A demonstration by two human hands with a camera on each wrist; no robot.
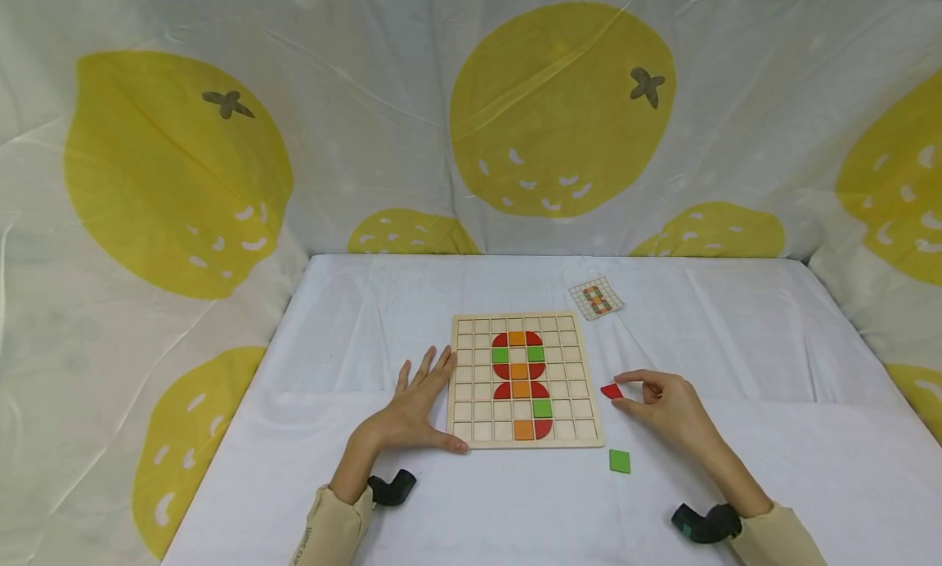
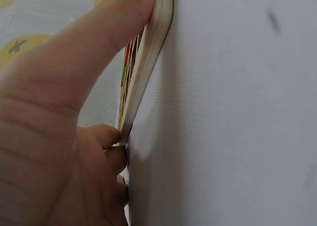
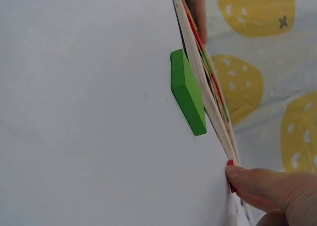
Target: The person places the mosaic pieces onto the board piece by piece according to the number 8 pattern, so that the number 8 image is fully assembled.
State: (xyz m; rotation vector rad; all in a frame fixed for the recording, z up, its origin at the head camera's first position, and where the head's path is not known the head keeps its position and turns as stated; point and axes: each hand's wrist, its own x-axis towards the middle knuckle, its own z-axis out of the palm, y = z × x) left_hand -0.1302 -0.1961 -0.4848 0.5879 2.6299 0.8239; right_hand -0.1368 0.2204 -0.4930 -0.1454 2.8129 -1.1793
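A square wooden grid board (image 1: 482,411) lies on the white cloth, with red, orange and green tiles set in its middle columns. My left hand (image 1: 415,411) rests spread against the board's left side, thumb at the near edge and fingertips at the left edge. In the left wrist view the thumb touches the board's rim (image 2: 151,52). Right of the board, my right hand (image 1: 670,406) pinches a red quarter-round tile (image 1: 611,392) between thumb and index finger. That red tile (image 3: 231,176) is partly hidden by the thumb in the right wrist view.
A loose green square tile (image 1: 620,461) lies on the cloth just off the board's near right corner. Behind the board, towards the right, is a small pattern card (image 1: 596,298). A lemon-print curtain (image 1: 397,141) hangs along the table's back edge.
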